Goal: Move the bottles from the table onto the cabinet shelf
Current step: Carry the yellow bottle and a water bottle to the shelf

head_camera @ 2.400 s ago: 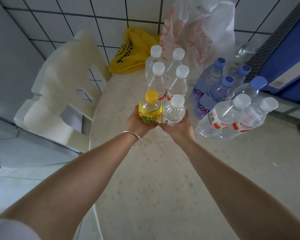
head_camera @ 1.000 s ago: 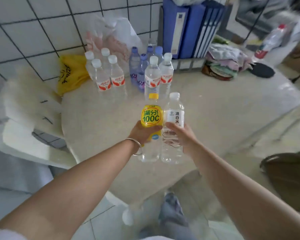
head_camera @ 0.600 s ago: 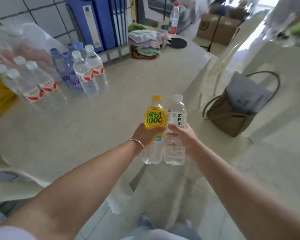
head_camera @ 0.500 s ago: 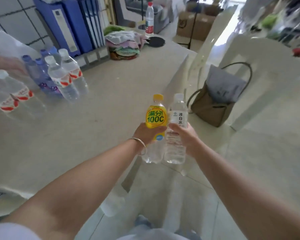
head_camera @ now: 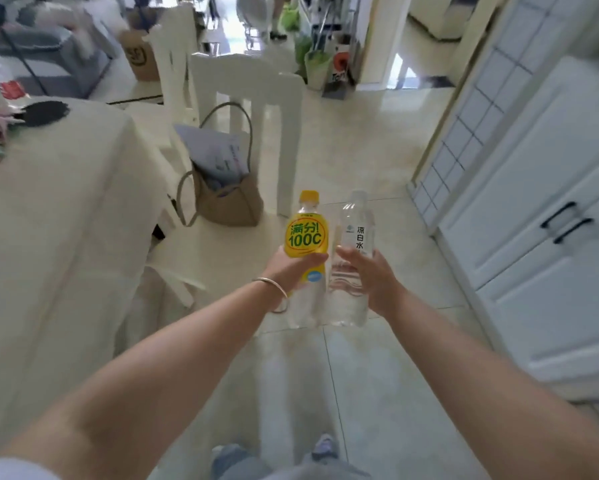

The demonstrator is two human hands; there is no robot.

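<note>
My left hand [head_camera: 289, 270] grips a clear bottle with a yellow cap and yellow label [head_camera: 305, 233], held upright over the floor. Right beside it my right hand [head_camera: 370, 275] grips a clear water bottle with a white cap [head_camera: 355, 233], also upright. The two bottles nearly touch. The table [head_camera: 59, 209] with its pale cloth lies at my left. A white cabinet [head_camera: 547, 216] with shut doors and black handles stands at the right. No shelf shows in this view, and the other bottles on the table are out of view.
A white chair [head_camera: 253, 109] stands ahead with a tan handbag [head_camera: 225, 195] on the floor by its leg. A second white chair [head_camera: 173, 57] and a cardboard box [head_camera: 140, 58] lie further back. Pale tiled floor [head_camera: 353, 147] runs between table and cabinet.
I have turned right, away from the table. The group of bottles and blue folders has left the view, and the white cabinet has come in at the right. Both hands keep their bottles.
</note>
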